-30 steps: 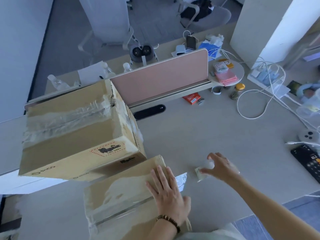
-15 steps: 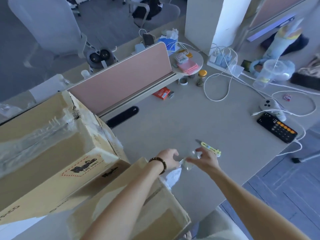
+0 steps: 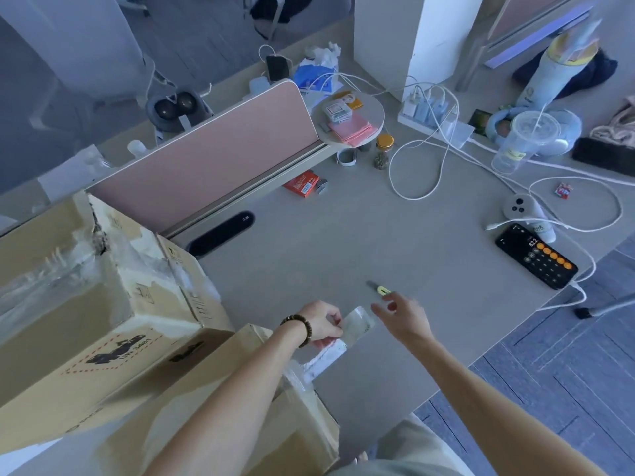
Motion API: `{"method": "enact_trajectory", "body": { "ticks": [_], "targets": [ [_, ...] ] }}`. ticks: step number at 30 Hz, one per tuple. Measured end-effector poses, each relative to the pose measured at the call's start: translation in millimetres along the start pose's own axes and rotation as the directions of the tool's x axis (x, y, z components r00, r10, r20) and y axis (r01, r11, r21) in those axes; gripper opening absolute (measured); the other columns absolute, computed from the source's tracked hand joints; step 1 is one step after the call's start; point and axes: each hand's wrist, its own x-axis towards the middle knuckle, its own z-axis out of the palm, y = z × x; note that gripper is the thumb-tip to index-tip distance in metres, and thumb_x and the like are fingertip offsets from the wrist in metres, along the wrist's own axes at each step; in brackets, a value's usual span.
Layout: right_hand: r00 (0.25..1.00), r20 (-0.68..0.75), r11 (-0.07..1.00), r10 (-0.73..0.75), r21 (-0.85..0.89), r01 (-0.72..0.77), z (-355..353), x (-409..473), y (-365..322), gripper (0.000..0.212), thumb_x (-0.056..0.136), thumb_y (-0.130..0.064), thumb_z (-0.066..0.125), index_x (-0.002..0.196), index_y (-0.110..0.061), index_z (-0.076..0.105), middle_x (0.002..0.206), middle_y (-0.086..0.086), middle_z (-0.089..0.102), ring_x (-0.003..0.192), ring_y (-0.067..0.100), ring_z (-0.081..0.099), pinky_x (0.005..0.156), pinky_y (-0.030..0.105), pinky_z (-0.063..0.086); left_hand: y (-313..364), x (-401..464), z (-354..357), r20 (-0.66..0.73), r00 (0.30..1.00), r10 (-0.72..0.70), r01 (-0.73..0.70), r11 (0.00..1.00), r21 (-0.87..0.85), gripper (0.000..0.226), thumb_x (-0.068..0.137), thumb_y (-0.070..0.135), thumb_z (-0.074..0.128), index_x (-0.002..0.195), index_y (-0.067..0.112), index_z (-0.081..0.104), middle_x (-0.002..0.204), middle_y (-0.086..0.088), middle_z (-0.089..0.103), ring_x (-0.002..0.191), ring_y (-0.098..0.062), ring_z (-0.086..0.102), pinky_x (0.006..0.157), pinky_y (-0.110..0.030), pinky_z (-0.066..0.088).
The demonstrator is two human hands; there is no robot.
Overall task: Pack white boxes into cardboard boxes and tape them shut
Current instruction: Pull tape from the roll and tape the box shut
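Cardboard box (image 3: 103, 338) marked "UN 3481"

"UN 3481" — cardboard box (image 3: 103, 324)

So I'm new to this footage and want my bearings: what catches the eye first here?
Two big tape-wrapped brown cardboard boxes fill the lower left, stacked at the grey desk edge. Beside them the left hand pinches a clear tape roll, while the open right hand reaches toward a yellow utility knife. A lit black phone lies at the right.
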Motion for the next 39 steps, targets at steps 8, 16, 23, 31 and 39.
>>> {"method": "enact_trajectory", "body": {
  "ticks": [8,16,23,31,39],
  "targets": [
    [0.99,-0.046,0.903,-0.137,-0.417,0.105,-10,35,22,0.028,0.094,-0.033,0.063,0.121,-0.024,0.062,0.119,0.003,0.055,0.113,0.027,0.049,0.094,0.034,0.035,1,9,4,-0.006,0.998,-0.056,0.057,0.998,0.007,0.017,0.087,0.01,0.068,0.075,0.021,0.062,0.073,-0.007,0.072,0.064,-0.02,0.069,0.056,-0.027,0.056],
    [0.991,-0.021,0.916,-0.134,-0.383,0.116,-4,52,32,0.023,0.092,-0.01,0.058,0.112,-0.022,0.061,0.104,0.003,0.057,0.102,0.028,0.053,0.087,0.034,0.04,0,12,6,0.021,0.995,-0.093,0.093,0.996,0.006,0.014,0.088,0.011,0.065,0.08,0.022,0.062,0.082,-0.013,0.076,0.061,-0.019,0.065,0.056,-0.026,0.054],
    [0.991,0.102,0.994,-0.084,-0.062,0.091,-14,41,24,0.016,0.093,-0.009,0.059,0.103,-0.016,0.07,0.094,0.002,0.05,0.086,0.025,0.055,0.064,0.027,0.041,1,19,1,0.054,0.995,-0.086,0.085,0.996,0.026,0.018,0.089,0.008,0.064,0.076,0.021,0.067,0.092,-0.019,0.075,0.068,-0.022,0.068,0.048,-0.019,0.048],
    [0.974,0.215,0.941,-0.066,0.338,-0.011,-40,-45,1,0.02,0.094,-0.008,0.049,0.095,-0.022,0.063,0.074,0.002,0.07,0.062,0.016,0.066,0.069,0.039,0.062,2,25,-6,0.126,0.992,-0.015,0.002,0.995,0.102,0.014,0.09,0.008,0.065,0.08,0.017,0.068,0.08,-0.01,0.072,0.067,-0.02,0.067,0.062,-0.031,0.058],
    [0.938,0.25,0.97,-0.242,0.05,0.237,-12,-123,-15,0.026,0.095,-0.02,0.05,0.106,-0.035,0.069,0.073,0.006,0.069,0.053,0.012,0.065,0.064,0.027,0.055,-4,24,-8,0.113,0.991,0.076,-0.091,0.986,0.14,0.014,0.091,0.011,0.068,0.078,0.016,0.065,0.067,0.003,0.07,0.056,-0.012,0.063,0.053,-0.024,0.053]
  ]
}}
